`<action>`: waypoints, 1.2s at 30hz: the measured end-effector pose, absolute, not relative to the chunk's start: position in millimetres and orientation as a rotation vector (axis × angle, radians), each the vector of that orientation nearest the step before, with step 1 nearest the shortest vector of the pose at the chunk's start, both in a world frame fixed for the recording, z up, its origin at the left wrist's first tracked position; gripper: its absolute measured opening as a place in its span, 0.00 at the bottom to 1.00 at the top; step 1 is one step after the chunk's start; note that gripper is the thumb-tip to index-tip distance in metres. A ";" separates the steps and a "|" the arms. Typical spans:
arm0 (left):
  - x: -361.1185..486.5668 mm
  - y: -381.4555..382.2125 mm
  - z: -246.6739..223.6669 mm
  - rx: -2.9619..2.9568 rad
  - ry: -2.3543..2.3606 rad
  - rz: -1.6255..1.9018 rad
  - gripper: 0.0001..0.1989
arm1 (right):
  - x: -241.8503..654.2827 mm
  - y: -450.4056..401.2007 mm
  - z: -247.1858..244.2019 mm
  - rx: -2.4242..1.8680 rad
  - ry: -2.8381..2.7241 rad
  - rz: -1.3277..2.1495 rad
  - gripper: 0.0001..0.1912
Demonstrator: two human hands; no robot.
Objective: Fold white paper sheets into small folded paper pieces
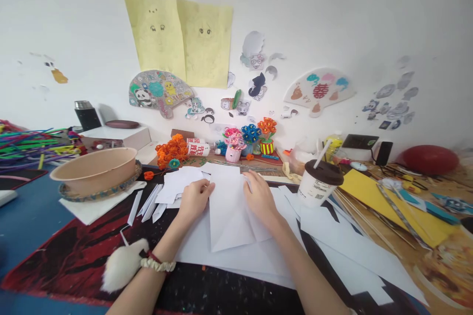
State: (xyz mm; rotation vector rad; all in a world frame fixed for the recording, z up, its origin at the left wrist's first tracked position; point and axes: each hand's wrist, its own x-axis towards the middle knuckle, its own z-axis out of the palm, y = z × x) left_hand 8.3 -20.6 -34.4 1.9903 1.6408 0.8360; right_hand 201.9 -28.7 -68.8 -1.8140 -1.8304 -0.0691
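Gripping the white sheet (pixel 227 216) lightly by its left edge in a curled left hand (pixel 194 201), resting an open right hand (pixel 260 201) along its opposite side; best to press evenly, squaring edges between both hands before firming any crease

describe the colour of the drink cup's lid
The lid is dark brown, clearest in the head view.

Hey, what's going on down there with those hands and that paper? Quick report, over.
Left hand at folded white paper's left edge, right hand on its right side. Lidded cup stands beyond, to the right.
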 end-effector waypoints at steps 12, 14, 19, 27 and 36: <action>11.5 -28.0 -31.0 2.082 1.596 0.522 0.18 | 205.4 -22.5 -79.7 -2.095 -1.903 0.043 0.23; 11.2 -28.9 -29.7 2.037 1.583 0.504 0.18 | 205.5 -22.4 -79.9 -2.119 -1.901 0.045 0.23; 11.5 -31.7 -29.9 1.948 1.571 0.448 0.17 | 204.5 -22.5 -79.6 -2.165 -1.893 0.071 0.23; 8.7 -33.8 -30.8 1.932 1.514 0.504 0.19 | 210.4 -24.0 -75.6 -2.025 -1.814 -0.001 0.24; 14.6 -26.8 -37.1 2.029 1.640 0.717 0.16 | 209.4 -34.3 -81.0 -2.091 -1.970 -0.009 0.26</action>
